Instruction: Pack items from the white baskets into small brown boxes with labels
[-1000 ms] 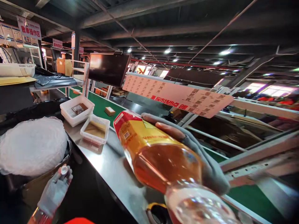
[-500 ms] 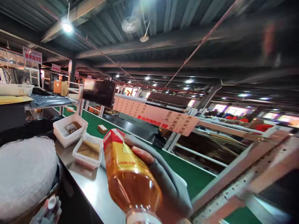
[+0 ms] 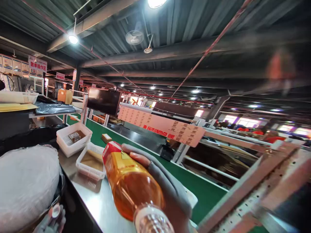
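Observation:
A plastic bottle of amber drink [image 3: 136, 191] with a red and yellow label is gripped by my right hand [image 3: 165, 184], whose fingers wrap round its far side. The bottle leans with its clear neck towards me and its base pointing away. At the lower left edge, the fingers of my left hand [image 3: 50, 223] are closed on a small round white bottle cap [image 3: 56, 210]. Beside that hand is a large roll of white wrap [image 3: 26, 184]. Past the bottle, a white plastic basket [image 3: 91, 173] holding something flat and brown stands on the metal table [image 3: 88, 197].
Stacked white baskets [image 3: 73, 149] with a small packet stand further back. A small brown box [image 3: 106, 138] lies on the green conveyor belt [image 3: 206, 200]. A white perforated metal frame [image 3: 245, 191] rises at the right. A pink sign [image 3: 160, 126] spans the far side.
The bottle in my right hand has shifted slightly left and tilted, so more of its neck shows. The surroundings sit a little lower in view. My left hand keeps the cap.

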A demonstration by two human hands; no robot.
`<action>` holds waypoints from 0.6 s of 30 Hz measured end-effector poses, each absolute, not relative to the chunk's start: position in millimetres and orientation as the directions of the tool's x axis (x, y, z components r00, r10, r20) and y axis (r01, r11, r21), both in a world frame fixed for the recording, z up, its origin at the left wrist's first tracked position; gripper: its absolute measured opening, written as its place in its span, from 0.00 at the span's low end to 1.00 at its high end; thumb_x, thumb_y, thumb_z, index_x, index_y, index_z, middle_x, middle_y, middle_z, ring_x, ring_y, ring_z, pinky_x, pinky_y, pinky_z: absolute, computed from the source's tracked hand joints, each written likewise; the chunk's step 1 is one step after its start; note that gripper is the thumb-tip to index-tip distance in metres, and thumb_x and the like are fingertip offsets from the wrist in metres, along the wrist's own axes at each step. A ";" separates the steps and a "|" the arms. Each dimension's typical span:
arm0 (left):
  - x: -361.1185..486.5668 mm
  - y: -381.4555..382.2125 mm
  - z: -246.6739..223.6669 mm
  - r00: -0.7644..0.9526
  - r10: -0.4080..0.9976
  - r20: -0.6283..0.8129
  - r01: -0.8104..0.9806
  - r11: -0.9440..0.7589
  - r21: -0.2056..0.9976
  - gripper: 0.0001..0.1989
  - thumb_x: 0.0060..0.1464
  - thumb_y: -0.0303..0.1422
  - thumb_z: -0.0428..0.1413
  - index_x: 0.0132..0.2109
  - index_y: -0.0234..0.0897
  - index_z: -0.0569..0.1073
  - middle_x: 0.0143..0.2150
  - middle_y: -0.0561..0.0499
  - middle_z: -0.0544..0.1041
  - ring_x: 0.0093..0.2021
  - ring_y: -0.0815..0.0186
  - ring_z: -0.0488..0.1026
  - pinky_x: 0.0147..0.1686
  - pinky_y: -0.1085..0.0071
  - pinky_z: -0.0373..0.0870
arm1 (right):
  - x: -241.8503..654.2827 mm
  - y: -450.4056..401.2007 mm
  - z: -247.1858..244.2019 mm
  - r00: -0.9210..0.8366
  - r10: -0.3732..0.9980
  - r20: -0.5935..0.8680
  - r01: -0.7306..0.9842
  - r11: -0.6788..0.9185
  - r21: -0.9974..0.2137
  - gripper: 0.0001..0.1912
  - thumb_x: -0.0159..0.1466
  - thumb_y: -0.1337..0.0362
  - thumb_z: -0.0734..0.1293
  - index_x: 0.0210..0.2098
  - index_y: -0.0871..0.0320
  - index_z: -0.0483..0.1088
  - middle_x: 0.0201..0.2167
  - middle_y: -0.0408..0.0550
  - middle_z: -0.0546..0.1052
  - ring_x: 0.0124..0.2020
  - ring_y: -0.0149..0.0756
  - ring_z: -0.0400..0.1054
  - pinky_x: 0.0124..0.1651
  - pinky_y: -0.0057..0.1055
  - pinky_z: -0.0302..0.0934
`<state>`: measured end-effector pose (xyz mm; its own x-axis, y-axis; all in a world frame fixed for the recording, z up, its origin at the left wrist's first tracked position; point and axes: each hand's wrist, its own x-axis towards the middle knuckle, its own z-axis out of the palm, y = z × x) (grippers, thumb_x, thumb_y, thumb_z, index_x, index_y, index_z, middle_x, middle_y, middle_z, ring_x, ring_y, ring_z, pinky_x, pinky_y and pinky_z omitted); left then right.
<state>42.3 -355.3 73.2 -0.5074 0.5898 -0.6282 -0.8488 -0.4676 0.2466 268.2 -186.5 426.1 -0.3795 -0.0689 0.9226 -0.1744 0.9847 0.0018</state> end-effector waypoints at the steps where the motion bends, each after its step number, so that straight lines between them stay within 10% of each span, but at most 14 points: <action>1: 43.9 -352.5 68.0 -0.548 0.542 -0.637 -0.819 -0.504 0.275 0.34 0.68 0.28 0.61 0.77 0.57 0.75 0.48 0.46 0.91 0.54 0.45 0.89 0.37 0.60 0.88 | 267.1 -185.0 426.0 -0.386 -0.064 0.920 -0.179 0.984 -0.007 0.26 0.71 0.54 0.78 0.66 0.52 0.79 0.59 0.61 0.87 0.54 0.53 0.88 0.56 0.46 0.86; 9: 54.9 -357.8 68.1 -0.632 0.527 -0.568 -0.758 -0.574 0.311 0.40 0.67 0.19 0.57 0.82 0.40 0.68 0.47 0.43 0.91 0.44 0.55 0.90 0.44 0.64 0.89 | 260.6 -173.5 422.3 -0.350 -0.067 0.935 -0.142 0.990 0.018 0.22 0.73 0.53 0.76 0.64 0.50 0.81 0.57 0.58 0.87 0.54 0.54 0.86 0.53 0.48 0.86; 18: 53.9 -377.2 53.7 -0.561 0.567 -0.603 -0.792 -0.580 0.191 0.32 0.74 0.30 0.52 0.81 0.49 0.72 0.62 0.39 0.87 0.59 0.50 0.88 0.51 0.61 0.90 | 251.8 -171.2 408.8 -0.287 -0.029 0.957 -0.076 0.997 0.007 0.17 0.74 0.57 0.73 0.61 0.42 0.83 0.50 0.53 0.86 0.49 0.51 0.84 0.48 0.47 0.85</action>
